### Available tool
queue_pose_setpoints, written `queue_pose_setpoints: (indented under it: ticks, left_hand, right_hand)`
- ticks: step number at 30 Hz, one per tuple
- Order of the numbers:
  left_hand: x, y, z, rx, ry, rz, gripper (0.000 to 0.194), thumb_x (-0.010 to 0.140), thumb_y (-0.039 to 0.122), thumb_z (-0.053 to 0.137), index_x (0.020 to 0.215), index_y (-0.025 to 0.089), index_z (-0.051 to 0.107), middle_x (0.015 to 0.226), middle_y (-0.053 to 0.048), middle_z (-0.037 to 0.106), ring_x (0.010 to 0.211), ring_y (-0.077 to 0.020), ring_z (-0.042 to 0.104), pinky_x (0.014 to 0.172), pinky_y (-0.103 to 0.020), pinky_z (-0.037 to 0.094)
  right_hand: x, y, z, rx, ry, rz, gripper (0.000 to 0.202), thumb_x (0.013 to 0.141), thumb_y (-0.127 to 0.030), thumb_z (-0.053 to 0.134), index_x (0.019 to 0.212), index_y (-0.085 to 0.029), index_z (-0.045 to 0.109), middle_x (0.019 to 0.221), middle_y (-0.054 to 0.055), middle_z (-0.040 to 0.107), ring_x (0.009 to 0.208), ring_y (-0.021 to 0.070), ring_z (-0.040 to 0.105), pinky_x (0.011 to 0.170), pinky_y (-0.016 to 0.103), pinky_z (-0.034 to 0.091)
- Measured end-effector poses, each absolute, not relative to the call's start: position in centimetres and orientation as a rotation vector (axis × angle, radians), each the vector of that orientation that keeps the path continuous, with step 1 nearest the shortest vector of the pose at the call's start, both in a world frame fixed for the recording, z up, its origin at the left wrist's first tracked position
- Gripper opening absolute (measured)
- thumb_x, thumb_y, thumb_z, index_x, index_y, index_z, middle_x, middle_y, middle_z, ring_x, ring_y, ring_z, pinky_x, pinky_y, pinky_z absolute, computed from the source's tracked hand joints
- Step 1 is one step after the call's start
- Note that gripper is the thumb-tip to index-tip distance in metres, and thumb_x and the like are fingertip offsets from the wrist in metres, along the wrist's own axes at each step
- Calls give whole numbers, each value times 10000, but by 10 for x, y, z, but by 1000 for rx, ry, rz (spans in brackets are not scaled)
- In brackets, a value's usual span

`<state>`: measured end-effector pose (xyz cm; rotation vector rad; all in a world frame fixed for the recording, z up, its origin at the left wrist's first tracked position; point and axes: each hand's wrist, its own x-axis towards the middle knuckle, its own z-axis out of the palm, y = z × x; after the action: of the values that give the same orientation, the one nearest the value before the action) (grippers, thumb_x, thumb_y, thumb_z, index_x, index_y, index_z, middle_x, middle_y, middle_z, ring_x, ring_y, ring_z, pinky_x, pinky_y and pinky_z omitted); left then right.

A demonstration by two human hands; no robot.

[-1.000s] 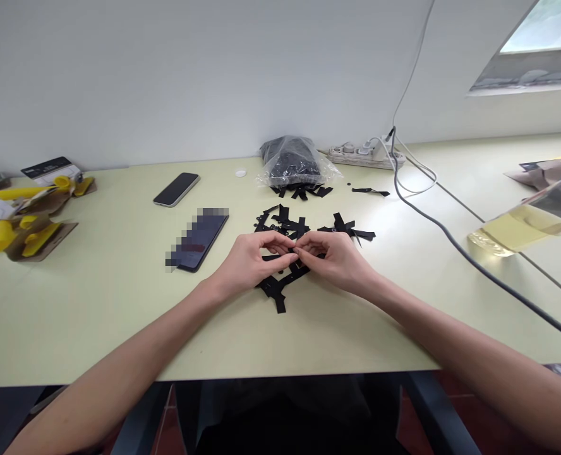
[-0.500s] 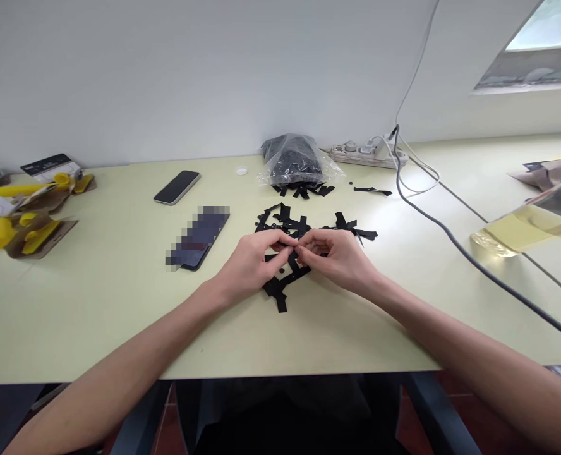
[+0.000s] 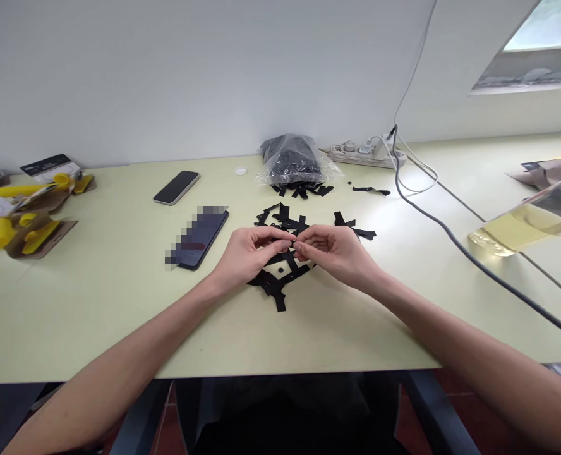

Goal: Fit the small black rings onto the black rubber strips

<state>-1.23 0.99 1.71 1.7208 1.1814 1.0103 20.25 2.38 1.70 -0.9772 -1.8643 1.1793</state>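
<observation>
My left hand (image 3: 256, 253) and my right hand (image 3: 330, 253) meet fingertip to fingertip just above the desk, both closed in a pinch. Between their thumbs and index fingers shows a small black piece (image 3: 292, 243), mostly hidden by the fingers. Under and around the hands lie several flat black strips (image 3: 275, 287) in a loose heap, some with small round holes or studs. One small black disc (image 3: 281, 270) rests among them. More black strips (image 3: 354, 226) lie beyond my right hand.
A clear plastic bag (image 3: 292, 161) full of black pieces stands at the wall, beside a power strip (image 3: 368, 155) with cables. Two phones (image 3: 177, 188) lie left of the heap. Yellow tools (image 3: 29, 237) lie far left, and a clear yellowish container (image 3: 517, 230) stands right.
The left hand has shifted slightly left and the fingertips have drawn a little apart, so the small black piece shows between them. Other things stay where they were.
</observation>
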Motion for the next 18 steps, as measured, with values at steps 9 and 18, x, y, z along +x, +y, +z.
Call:
queue_pose_setpoints:
  ticks: [9,18]
  left_hand:
    - [-7,6,16,1804,1179,1078,145,936,263,668,1046,210,746,1042,-33,761,944,-164,715,814,-252,562]
    - [-6,4,16,1882,1201,1064,186,948,264,653,1125,209,667,1106,-46,724,920,-147,691,751,-231,556]
  right_hand:
    - [200,26,9,-991,-1871,1083,169,929,-338,695,960,-181,748,879,54,773,780,187,727,680,300,559]
    - [199,24,14,-1017,-1915,1034,143,934,-272,658,914,-177,763,854,44,767,743,163,690,635,279,505]
